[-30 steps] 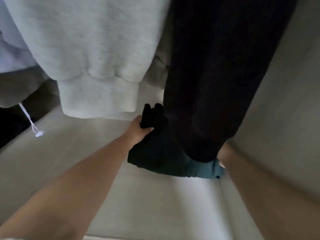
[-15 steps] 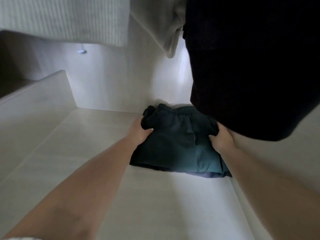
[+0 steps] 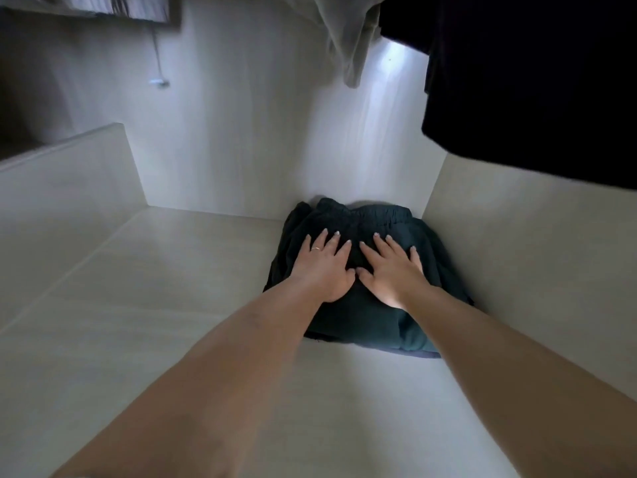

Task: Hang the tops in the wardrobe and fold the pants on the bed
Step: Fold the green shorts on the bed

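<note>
Folded dark green pants [image 3: 365, 326] lie on the pale wardrobe floor [image 3: 179, 305], pushed into the back right corner, waistband toward the back wall. My left hand [image 3: 324, 267] and my right hand [image 3: 391, 270] lie flat side by side on top of the pants, fingers spread and straight, pressing down. A ring shows on my left hand. Above hang tops: a black garment [image 3: 531, 84] at the upper right, a light grey one [image 3: 348, 32] at the top centre.
The wardrobe's back wall [image 3: 241, 115] and right side wall [image 3: 524, 243] meet behind the pants. A low pale divider panel [image 3: 69, 174] stands at the left. A white drawstring tip [image 3: 159, 82] dangles from a ribbed hem [image 3: 86, 6] at the top left.
My hands let go of the pants' sides and moved onto the top, now flat. The view has tilted up, so the hanging clothes sit higher in frame.
</note>
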Tool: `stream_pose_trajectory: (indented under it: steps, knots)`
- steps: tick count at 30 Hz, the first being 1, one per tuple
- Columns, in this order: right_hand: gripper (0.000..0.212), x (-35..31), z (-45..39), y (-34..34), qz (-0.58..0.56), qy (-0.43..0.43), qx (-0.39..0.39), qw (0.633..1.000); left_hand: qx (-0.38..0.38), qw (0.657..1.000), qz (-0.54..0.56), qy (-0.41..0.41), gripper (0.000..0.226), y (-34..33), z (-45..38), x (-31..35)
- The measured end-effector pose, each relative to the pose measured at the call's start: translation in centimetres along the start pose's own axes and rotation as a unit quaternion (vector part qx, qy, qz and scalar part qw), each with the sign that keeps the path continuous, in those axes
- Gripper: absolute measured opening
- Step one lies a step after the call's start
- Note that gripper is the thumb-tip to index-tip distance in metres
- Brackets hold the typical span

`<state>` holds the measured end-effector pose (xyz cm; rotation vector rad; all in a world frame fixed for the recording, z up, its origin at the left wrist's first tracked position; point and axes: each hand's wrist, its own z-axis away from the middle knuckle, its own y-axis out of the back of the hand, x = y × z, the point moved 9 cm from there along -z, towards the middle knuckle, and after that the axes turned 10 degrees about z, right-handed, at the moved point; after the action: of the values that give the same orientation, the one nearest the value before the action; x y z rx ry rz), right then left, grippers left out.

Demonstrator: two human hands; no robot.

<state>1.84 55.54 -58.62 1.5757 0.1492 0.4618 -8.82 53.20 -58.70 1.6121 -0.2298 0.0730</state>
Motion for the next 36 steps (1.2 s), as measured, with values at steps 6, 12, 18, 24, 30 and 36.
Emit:
stream_pose_trajectory:
  steps: [6,12,18,24,30,36]
  knots:
    - [0.077,2.6,0.1,-2.1,0.060,-0.051,0.023,0.997,0.017,0.996,-0.009,0.091,0.084,-0.9,-1.1,-3.7]
    - [0.085,3.8,0.3,-2.7,0.006,-0.094,-0.008,0.996,-0.033,0.976,0.073,0.205,0.090,-0.9,0.1,-7.5]
    - [0.061,2.8,1.8,2.5,-0.184,-0.092,-0.064,0.976,-0.031,0.965,0.129,0.226,0.070,2.4,3.2,-9.3]
    - [0.048,-2.0,6.5,7.2,-0.469,-0.073,-0.062,0.878,0.007,0.926,0.287,0.244,0.042,8.6,9.4,-6.7]
    - [0.055,-8.5,14.3,13.6,-0.425,-0.022,-0.093,0.900,0.026,0.830,0.465,0.307,0.011,14.7,21.8,-6.0]
    - [0.052,-13.4,21.6,23.5,-0.452,0.061,-0.099,0.885,0.102,0.718,0.585,0.362,0.029,24.0,33.9,-4.1]
